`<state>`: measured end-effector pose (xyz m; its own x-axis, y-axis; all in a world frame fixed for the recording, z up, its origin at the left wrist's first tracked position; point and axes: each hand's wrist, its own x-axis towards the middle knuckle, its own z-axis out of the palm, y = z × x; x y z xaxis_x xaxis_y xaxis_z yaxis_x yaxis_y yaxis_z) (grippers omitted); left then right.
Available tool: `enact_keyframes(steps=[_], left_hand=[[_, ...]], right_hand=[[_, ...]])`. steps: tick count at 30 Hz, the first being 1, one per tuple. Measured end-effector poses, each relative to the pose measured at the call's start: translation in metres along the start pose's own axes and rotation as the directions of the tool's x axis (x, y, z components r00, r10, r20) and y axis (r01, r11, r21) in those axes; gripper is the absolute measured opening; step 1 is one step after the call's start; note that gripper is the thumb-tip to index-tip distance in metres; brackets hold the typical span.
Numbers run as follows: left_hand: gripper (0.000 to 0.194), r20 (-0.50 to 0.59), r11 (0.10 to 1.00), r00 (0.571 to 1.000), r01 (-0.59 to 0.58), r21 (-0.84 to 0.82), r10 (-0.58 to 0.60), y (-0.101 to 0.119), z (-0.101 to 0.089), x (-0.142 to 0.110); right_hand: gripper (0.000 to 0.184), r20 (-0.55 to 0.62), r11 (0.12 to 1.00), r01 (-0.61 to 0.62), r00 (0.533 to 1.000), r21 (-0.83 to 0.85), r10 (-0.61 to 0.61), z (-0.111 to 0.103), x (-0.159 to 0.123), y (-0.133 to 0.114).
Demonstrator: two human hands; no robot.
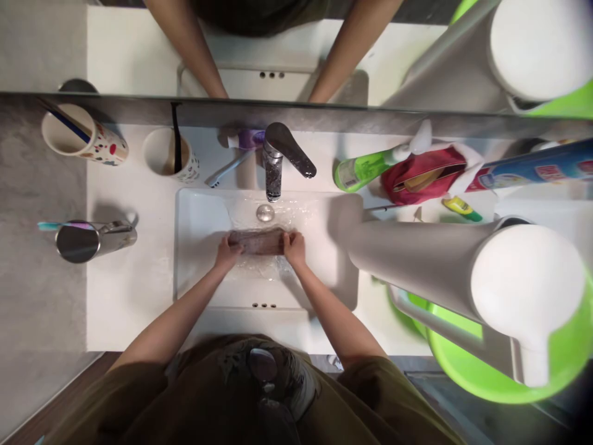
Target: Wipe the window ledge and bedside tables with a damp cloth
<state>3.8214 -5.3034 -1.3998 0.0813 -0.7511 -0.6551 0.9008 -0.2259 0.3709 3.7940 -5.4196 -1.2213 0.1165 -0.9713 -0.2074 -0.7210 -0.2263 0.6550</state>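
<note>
Over the white sink basin (199, 210), my two hands hold a wet, brownish-grey strip of cloth (259, 241) stretched sideways between them. My left hand (226, 252) is closed on its left end, and my right hand (294, 247) pinches the right end. The strip looks thin and slightly creased; its exact kind cannot be made out. Shallow water ripples around it. Just beyond lies the round metal drain plug (265, 213), below the chrome faucet (274, 164), whose lever points right.
At left stand two paper cups (111, 145) and a steel mug (76, 242). A toothbrush (229, 170) lies left of the faucet. To the right are a green spray bottle (364, 170), a red pouch (426, 176), a large white kettle (417, 253) and a green basin (504, 389). A mirror runs behind.
</note>
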Motion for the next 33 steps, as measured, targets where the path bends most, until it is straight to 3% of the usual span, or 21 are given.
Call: enact_keyframes(steps=[2,3,5,7,10,14,17,19,22,25,27,30,31,33], left_hand=[[0.047,-0.017,0.95,0.992,-0.115,0.291,0.126,0.002,-0.013,-0.005],[0.043,0.048,0.869,0.98,-0.195,0.455,0.194,0.003,-0.015,-0.007],[0.033,0.27,0.662,0.93,-0.366,0.654,0.248,0.004,-0.014,-0.007],[0.024,0.429,0.578,0.877,-0.468,0.668,0.214,0.005,-0.01,-0.002],[0.015,0.509,0.579,0.84,-0.514,0.632,0.189,0.01,-0.012,0.006],[0.006,0.619,0.615,0.774,-0.553,0.562,0.13,0.023,-0.035,0.014],[0.007,0.635,0.72,0.764,-0.502,0.479,0.11,0.038,-0.05,0.029],[0.01,0.556,0.773,0.82,-0.44,0.458,0.137,0.047,-0.05,0.044],[0.023,0.343,0.764,0.917,-0.369,0.529,0.204,0.054,-0.035,0.062],[0.041,0.256,0.681,0.91,-0.414,0.604,0.327,0.049,-0.01,0.059],[0.047,0.317,0.594,0.873,-0.485,0.642,0.371,0.038,0.005,0.047],[0.055,0.448,0.528,0.838,-0.545,0.651,0.313,0.02,0.013,0.034],[0.056,0.457,0.538,0.837,-0.545,0.643,0.302,0.015,0.013,0.032],[0.056,0.35,0.66,0.88,-0.473,0.583,0.321,0.01,0.013,0.032]], right_hand=[[0.042,0.004,0.988,0.135,0.991,-0.069,-0.135,-0.009,0.003,0.017],[0.042,0.064,0.96,0.258,0.966,-0.106,-0.252,-0.01,0.002,0.022],[0.034,0.242,0.862,0.491,0.858,-0.128,-0.453,-0.008,-0.001,0.025],[0.023,0.365,0.805,0.584,0.775,-0.102,-0.516,-0.004,-0.004,0.024],[0.02,0.421,0.804,0.59,0.749,-0.071,-0.512,-0.011,-0.003,0.027],[0.014,0.484,0.81,0.585,0.697,0.044,-0.529,-0.043,0.004,0.041],[0.012,0.461,0.853,0.509,0.732,0.118,-0.501,-0.062,0.023,0.044],[0.015,0.405,0.886,0.446,0.792,0.125,-0.456,-0.063,0.041,0.039],[0.03,0.259,0.938,0.341,0.902,0.069,-0.347,-0.048,0.059,0.021],[0.046,0.08,0.97,0.243,0.967,0.009,-0.243,-0.015,0.052,0.002],[0.05,0.032,0.969,0.242,0.97,-0.051,-0.241,0.009,0.039,-0.005],[0.048,0.125,0.888,0.436,0.898,-0.144,-0.421,0.028,0.032,-0.003],[0.047,0.137,0.866,0.477,0.878,-0.15,-0.459,0.029,0.036,-0.001],[0.047,0.06,0.9,0.427,0.904,-0.093,-0.423,0.026,0.045,-0.001]])
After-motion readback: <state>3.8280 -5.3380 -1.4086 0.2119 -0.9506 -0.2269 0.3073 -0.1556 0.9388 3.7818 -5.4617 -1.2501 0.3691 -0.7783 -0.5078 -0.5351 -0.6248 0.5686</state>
